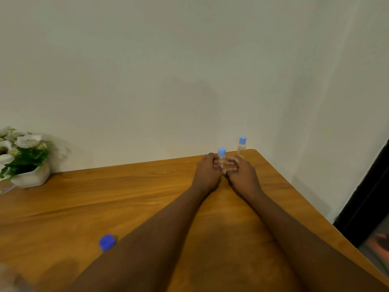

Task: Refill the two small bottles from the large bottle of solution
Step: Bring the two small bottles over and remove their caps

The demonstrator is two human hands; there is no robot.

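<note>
Left hand (207, 172) and right hand (242, 175) both grip near small bottle (221, 158), cap (221, 152) on. Advise: steady base, twist cap off upright. Second small bottle (242, 146) stands far right, capped.

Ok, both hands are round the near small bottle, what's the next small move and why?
Probably twist off its light blue cap. The left hand and right hand both wrap the near small bottle, which stands capped on the table, so nothing can be poured in yet. The far small bottle is capped too.
</note>
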